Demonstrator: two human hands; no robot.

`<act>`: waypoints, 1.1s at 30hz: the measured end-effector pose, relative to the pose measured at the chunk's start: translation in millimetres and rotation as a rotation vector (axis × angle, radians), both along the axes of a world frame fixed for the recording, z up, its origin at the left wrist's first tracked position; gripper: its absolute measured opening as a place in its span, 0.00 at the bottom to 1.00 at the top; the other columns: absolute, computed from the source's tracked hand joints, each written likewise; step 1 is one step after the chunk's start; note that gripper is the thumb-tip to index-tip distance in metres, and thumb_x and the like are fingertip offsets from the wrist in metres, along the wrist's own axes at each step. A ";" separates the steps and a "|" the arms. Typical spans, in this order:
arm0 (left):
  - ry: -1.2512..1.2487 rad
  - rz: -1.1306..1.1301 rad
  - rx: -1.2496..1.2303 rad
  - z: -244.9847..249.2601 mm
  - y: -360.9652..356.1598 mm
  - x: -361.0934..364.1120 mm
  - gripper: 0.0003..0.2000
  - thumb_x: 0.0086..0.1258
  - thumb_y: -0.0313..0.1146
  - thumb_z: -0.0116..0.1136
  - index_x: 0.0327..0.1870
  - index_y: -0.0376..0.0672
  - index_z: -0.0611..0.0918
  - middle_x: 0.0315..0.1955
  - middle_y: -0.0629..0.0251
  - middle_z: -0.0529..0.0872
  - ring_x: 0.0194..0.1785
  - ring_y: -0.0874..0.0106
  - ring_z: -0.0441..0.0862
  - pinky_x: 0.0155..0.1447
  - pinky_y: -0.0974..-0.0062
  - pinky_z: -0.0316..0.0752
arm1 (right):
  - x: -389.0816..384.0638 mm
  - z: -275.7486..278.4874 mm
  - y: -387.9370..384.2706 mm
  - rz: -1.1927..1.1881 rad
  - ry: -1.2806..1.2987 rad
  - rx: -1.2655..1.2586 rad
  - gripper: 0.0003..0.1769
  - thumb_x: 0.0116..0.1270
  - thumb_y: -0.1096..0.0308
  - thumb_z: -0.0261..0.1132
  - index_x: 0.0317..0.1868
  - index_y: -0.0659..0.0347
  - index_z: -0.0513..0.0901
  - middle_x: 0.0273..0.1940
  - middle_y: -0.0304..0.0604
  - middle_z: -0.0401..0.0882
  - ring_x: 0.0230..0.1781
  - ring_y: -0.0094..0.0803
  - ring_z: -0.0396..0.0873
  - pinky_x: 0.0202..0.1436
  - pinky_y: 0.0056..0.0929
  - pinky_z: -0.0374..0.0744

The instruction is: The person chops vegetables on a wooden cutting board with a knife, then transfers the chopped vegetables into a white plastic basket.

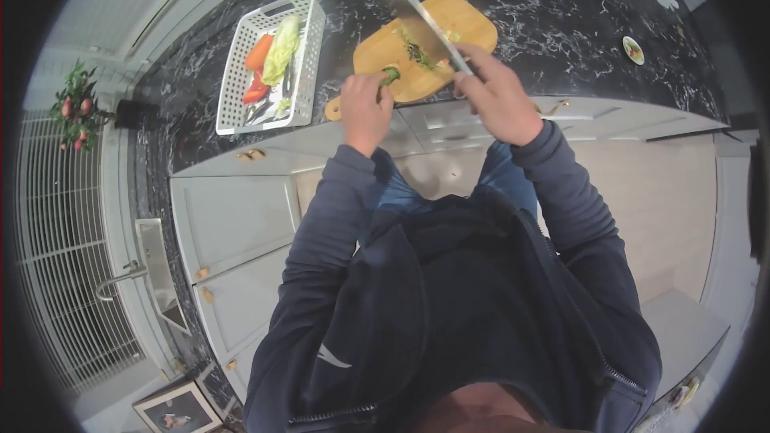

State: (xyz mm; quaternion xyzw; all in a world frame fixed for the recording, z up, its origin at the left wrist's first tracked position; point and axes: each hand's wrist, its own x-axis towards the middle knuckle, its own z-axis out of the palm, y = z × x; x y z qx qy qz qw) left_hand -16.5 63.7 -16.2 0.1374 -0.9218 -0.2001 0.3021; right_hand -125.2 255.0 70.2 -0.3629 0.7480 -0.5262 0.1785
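Observation:
My right hand (499,95) is closed round the handle of a kitchen knife (423,18), whose broad blade is raised and slants up to the left over the board. Near the lower left of the wooden cutting board (370,54), my left hand (367,112) is closed, its fingertips on a short piece of dark green vegetable (391,74). Chopped green bits (415,50) lie in the middle of the board, partly behind the blade. A few pale scraps (453,35) sit beyond the knife.
Left of the board stands a white perforated basket (318,32) with a leafy cabbage (281,50), an orange carrot-like vegetable (259,52) and a red pepper (257,88). A small dish (634,50) is at the right of the black marbled counter (553,24). A sink (163,273) lies far left.

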 end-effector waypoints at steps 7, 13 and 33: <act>0.043 0.007 0.056 -2.6 -1.1 1.6 0.08 0.67 0.32 0.49 0.38 0.41 0.81 0.32 0.63 0.81 0.40 0.62 0.73 0.46 0.67 0.68 | 5.6 -12.5 -19.4 0.194 -0.048 0.207 0.19 0.69 0.64 0.46 0.57 0.60 0.70 0.32 0.40 0.74 0.32 0.30 0.72 0.39 0.30 0.68; 0.067 -0.005 0.056 -3.8 -0.1 3.1 0.08 0.67 0.32 0.50 0.38 0.42 0.82 0.31 0.64 0.82 0.40 0.63 0.73 0.45 0.68 0.69 | 10.3 3.5 -20.8 0.206 -0.016 0.189 0.18 0.70 0.63 0.44 0.55 0.61 0.69 0.34 0.42 0.75 0.33 0.33 0.73 0.40 0.31 0.68; 0.094 -0.016 0.084 -3.1 -3.6 3.9 0.07 0.68 0.31 0.52 0.36 0.42 0.83 0.32 0.64 0.83 0.39 0.65 0.73 0.48 0.70 0.69 | 5.0 -4.9 -42.9 0.201 0.011 0.268 0.17 0.70 0.65 0.43 0.52 0.63 0.71 0.32 0.43 0.74 0.31 0.34 0.68 0.39 0.31 0.66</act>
